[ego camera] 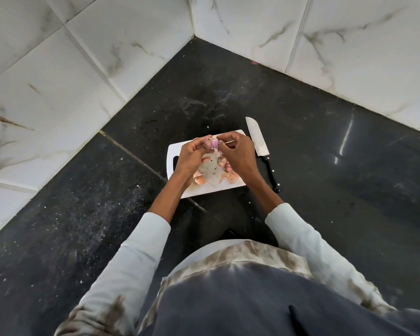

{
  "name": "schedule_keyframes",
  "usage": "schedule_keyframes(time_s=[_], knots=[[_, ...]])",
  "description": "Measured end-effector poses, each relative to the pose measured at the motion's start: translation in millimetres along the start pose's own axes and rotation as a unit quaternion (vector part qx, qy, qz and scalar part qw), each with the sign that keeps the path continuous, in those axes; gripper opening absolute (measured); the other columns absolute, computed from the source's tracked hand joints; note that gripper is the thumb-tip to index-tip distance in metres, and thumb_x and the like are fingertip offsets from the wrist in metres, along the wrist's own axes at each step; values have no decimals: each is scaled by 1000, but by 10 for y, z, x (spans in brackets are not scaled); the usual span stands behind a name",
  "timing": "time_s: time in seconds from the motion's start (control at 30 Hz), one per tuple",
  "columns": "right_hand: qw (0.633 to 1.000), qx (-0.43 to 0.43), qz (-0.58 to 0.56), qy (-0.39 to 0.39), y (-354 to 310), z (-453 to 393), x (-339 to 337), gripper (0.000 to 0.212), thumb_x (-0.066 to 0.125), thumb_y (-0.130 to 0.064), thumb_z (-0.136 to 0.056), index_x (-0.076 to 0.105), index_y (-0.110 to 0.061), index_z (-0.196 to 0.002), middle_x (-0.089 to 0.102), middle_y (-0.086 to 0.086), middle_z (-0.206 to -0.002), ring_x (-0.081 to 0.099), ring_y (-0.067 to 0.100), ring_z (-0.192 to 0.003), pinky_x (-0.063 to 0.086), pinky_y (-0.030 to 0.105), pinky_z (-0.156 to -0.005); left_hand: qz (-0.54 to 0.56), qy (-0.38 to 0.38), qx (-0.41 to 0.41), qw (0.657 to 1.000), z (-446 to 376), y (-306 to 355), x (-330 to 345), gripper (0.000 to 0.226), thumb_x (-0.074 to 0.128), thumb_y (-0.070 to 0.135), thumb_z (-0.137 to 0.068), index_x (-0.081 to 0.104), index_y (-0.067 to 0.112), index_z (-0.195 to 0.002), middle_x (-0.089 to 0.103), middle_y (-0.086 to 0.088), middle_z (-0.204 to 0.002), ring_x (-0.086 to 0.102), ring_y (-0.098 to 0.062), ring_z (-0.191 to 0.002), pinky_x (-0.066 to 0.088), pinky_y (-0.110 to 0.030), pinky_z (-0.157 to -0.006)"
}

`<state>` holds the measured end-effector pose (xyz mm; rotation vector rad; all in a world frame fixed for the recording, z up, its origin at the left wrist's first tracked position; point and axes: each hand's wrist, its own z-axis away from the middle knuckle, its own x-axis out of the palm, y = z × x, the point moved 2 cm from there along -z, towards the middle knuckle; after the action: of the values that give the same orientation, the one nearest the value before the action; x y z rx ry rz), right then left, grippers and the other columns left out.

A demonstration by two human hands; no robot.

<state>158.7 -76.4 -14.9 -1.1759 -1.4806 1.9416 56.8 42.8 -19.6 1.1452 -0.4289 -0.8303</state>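
Observation:
Above a white cutting board I hold a small purple onion. My left hand grips it from the left with curled fingers. My right hand pinches a thin strip of its skin at the onion's right side. Pinkish-orange peelings lie heaped on the board under my hands, around a pale scrap. Much of the onion is hidden by my fingers.
A knife with a black handle lies on the black counter just right of the board, blade pointing away. White marble-look tiled walls meet in a corner behind. Small crumbs dot the counter at the left.

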Motion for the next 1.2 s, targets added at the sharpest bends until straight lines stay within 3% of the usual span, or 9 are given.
schedule_keyframes(time_s=[0.13,0.33,0.47,0.63,0.7,0.8,0.9,1.07,1.2], knots=[[1000,14,-5,18,-17,27,50,25,78,-29,-95,78,-10,-112,78,2,-104,74,14,-95,62,37,-92,15,20,-12,1000,26,-31,38,43,70,35,-101,62,17,-139,72,-4,-133,70,-19,-120,60,-36,-102],[1000,18,10,11,-28,61,89,26,77,-31,-96,77,-12,-112,79,2,-106,73,13,-96,62,34,-94,56,40,-29,997,56,-102,-6,37,74,26,-98,72,8,-131,75,-10,-130,72,-24,-121,56,-43,-111],[1000,23,6,-5,-48,59,123,23,75,-24,-97,78,-11,-116,79,3,-109,73,15,-101,61,40,-98,51,41,-14,998,60,-100,-48,36,79,24,-94,75,9,-127,76,-10,-128,71,-27,-122,58,-42,-108],[1000,12,-1,-5,-59,64,93,20,77,-20,-94,81,-9,-110,80,3,-101,75,15,-94,62,40,-95,66,22,3,998,100,-63,-86,47,83,44,-72,81,19,-112,82,-5,-113,76,-25,-113,61,-38,-103],[1000,4,2,-7,-57,63,82,20,77,-21,-93,81,-9,-109,81,3,-99,75,14,-91,63,37,-92,59,8,3,998,86,-80,-108,53,81,41,-79,79,10,-122,80,-9,-120,75,-25,-116,59,-41,-106],[1000,-4,20,-6,-47,52,108,19,79,-22,-92,81,-9,-107,80,3,-96,74,14,-88,62,32,-87,39,-1,-5,999,43,-130,-129,40,71,23,-99,72,2,-133,75,-14,-130,73,-28,-121,56,-45,-111],[999,-11,33,-2,-28,25,104,18,81,-23,-91,81,-10,-104,79,2,-94,72,12,-85,60,27,-83,27,-3,-6,1000,26,-144,-131,37,67,16,-103,69,-2,-135,73,-18,-133,71,-30,-124,55,-47,-112],[999,-15,34,3,-12,8,119,15,79,-22,-92,79,-11,-103,78,0,-93,71,11,-84,62,31,-84,33,-1,-7,999,20,-118,-93,35,57,17,-109,68,-3,-135,71,-21,-134,69,-34,-125,56,-45,-111],[999,7,30,9,4,22,143,33,79,-43,-92,78,-13,-106,78,-1,-95,70,9,-83,58,24,-78,13,14,7,1000,67,-57,39,38,72,28,-101,73,5,-131,76,-11,-127,74,-21,-116,61,-38,-104]])
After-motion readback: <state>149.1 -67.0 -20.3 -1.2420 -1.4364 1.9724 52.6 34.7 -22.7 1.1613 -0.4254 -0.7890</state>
